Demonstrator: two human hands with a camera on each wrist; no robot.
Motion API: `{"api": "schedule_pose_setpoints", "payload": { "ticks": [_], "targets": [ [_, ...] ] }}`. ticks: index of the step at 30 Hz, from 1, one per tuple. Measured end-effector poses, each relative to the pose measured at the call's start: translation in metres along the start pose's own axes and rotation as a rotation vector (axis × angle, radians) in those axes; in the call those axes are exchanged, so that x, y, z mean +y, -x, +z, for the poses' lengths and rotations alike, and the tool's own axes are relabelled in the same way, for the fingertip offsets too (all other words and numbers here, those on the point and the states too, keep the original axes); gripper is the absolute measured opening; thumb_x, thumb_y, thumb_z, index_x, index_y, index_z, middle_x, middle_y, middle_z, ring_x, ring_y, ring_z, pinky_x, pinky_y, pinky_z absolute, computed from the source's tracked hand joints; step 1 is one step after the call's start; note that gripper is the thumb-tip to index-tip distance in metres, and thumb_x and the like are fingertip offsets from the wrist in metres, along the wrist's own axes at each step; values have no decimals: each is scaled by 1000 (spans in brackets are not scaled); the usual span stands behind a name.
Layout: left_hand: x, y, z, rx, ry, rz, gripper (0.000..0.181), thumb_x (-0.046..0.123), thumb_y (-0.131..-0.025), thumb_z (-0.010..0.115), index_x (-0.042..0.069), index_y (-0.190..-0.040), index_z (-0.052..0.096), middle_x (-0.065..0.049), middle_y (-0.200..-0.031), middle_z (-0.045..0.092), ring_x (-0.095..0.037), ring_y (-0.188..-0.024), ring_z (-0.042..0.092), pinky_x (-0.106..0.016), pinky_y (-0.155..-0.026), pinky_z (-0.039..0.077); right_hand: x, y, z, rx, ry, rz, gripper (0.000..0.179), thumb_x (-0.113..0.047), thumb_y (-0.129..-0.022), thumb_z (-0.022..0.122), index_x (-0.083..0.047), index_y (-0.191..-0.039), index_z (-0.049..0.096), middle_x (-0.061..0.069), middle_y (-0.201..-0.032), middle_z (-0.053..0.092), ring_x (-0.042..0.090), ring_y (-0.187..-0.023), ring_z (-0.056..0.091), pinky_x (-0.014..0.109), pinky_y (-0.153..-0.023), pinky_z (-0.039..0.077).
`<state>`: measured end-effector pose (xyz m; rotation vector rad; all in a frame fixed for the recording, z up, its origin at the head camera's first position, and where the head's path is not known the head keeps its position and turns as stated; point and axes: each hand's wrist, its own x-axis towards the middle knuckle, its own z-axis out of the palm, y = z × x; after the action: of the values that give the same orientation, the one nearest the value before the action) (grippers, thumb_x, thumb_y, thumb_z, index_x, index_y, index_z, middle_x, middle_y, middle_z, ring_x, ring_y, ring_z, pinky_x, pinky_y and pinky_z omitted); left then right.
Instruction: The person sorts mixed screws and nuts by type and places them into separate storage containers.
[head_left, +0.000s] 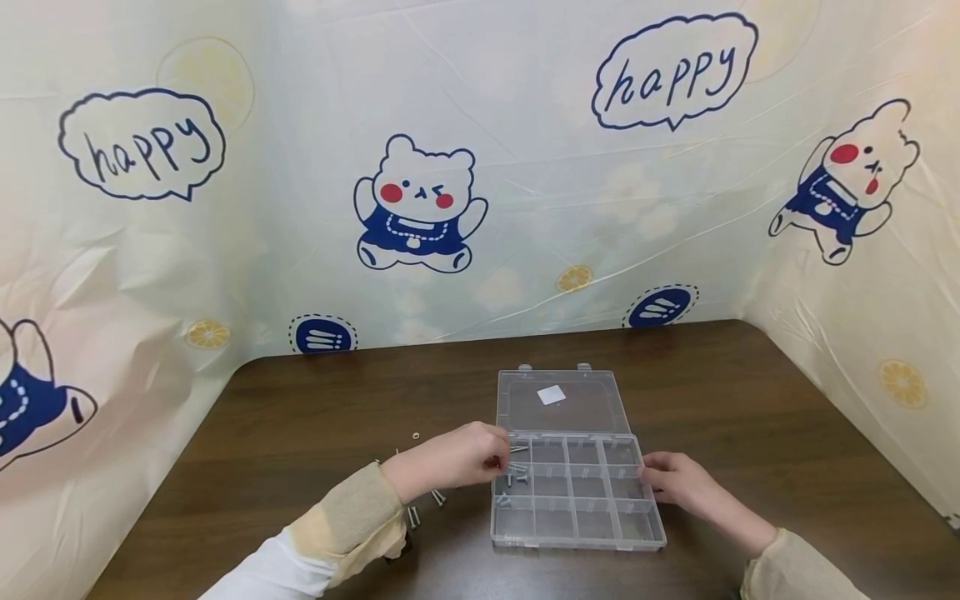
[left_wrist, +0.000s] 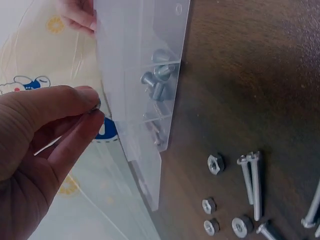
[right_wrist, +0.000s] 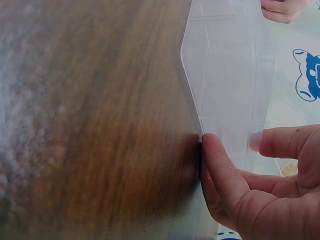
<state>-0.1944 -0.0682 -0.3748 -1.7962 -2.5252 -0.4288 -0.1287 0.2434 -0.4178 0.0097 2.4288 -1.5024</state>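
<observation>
**Left hand (head_left: 465,457) pinching a small metal piece (left_wrist: 97,105), right hand (head_left: 678,481) gripping the organizer box (head_left: 577,546)**

Hands are working apart, one per side of the box. Left thumb and fingertip are clamping the piece (mostly hidden, can't tell screw from nut) near the box's left rim, toward the back. Right thumb and fingers are clamping the right side wall.

Clear plastic box is sitting on the wooden table (head_left: 285,433), lid (head_left: 592,412) folding back away from the person, white label (head_left: 551,395) showing. Boxed screws (left_wrist: 159,75) are lying in the left column. Loose screws (head_left: 438,497) and hex nuts (left_wrist: 215,163) are lying left of the box.

Risks: fingertip pinch is covering very little surface, so a slip could be dropping the piece into the wrong compartment or outside the rim. Left cuff (head_left: 360,517) is hanging over the hardware area; a low sweep could be scattering it. An uneven right-hand pull could be tilting the box and mixing contents.

Edges: left rim is running close to the left hand. Table's far edge is running well behind the lid, backdrop (head_left: 517,312) hanging beyond. Tight side is the left, between box and loose screws; more tabletop is showing on the right.
</observation>
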Motion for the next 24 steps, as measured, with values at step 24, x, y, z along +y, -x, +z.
{"api": "schedule_pose_setpoints", "payload": {
  "ticks": [24],
  "targets": [
    [-6,11,-8,-168,-59,-247,12,5,-74,65,14,-82,66,10,-69,57,-2,-63,49,-18,-59,43,-1,0,1,17,12,34,36,-4,-87,48,24,-109,46,28,-100,57,32,-91,60,39,-74,51]
  ]
}}
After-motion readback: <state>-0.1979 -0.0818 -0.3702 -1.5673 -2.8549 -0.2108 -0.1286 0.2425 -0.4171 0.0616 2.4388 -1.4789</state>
